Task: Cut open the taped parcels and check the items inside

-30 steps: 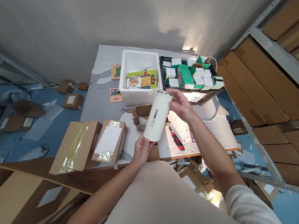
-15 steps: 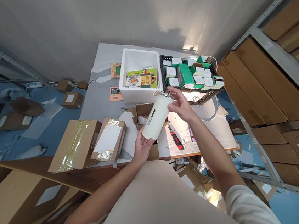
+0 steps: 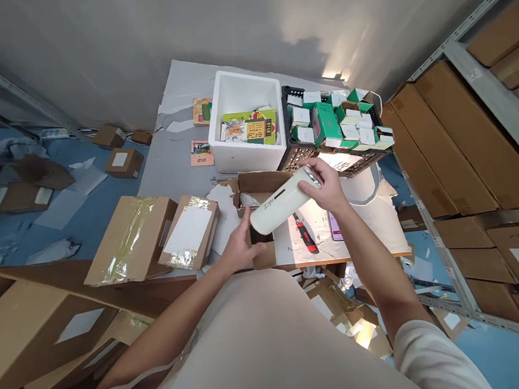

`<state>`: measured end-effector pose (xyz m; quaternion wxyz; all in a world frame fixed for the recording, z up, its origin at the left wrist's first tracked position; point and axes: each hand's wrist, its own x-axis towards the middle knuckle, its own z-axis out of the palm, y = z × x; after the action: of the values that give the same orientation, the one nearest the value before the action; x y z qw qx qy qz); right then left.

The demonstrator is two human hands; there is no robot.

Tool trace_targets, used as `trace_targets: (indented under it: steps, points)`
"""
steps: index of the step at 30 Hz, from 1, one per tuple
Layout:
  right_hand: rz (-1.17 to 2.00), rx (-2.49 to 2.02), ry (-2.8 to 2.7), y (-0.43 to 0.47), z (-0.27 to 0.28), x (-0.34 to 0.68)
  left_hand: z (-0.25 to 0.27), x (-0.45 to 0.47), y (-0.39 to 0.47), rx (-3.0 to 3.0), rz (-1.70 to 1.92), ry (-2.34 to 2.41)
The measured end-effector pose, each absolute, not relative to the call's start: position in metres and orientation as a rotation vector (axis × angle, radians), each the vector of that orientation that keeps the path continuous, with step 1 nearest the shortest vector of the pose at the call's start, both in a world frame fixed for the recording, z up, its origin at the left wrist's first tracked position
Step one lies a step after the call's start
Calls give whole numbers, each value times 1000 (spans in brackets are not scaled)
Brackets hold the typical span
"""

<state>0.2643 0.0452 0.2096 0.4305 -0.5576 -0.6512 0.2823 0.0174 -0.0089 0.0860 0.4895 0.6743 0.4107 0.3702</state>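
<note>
My right hand (image 3: 326, 185) is wrapped round the silver-rimmed end of a white tumbler (image 3: 282, 206) with dark lettering on its side. The tumbler lies tilted in the air, its other end lower and to the left. Close to that lower end my left hand (image 3: 240, 249) is open, thumb and fingers spread, with nothing in it. Beneath the tumbler stands an open cardboard box (image 3: 258, 181), partly covered by it. A red and black utility knife (image 3: 306, 237) lies on the table to the right, beside a phone (image 3: 334, 227) that my right arm partly hides.
Behind the cardboard box are a white foam box (image 3: 250, 158) holding booklets and a black crate (image 3: 301, 158) full of green and white cartons. Two taped parcels (image 3: 128, 242) (image 3: 189, 236) sit at the table's left. Shelves with large cartons (image 3: 476, 134) flank the right side.
My left hand has let go of the tumbler's lower end and opened. The tumbler, now in my right hand alone, has tipped closer to level and shifted right.
</note>
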Motion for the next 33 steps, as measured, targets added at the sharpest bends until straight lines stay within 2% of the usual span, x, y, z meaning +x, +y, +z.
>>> trace_targets:
  steps: [5,13,16,21,28,33]
  points:
    - [614,-1425,-1464,18,182,254,60,5,3,2152,635,1139]
    - [609,-1555,-1516,-15,141,263,43,2,8,1957,623,1103]
    - [593,-1509,-1743,-20,148,262,40,0,8,1906,589,1105]
    - [677,-1086,-2452,-6,159,230,31,2,11,1918,626,1023]
    - [564,-965,-2924,22,109,200,23,-1,17,1843,691,1013]
    - [512,-986,-3012,21,91,196,21,-2,16,1773,695,982]
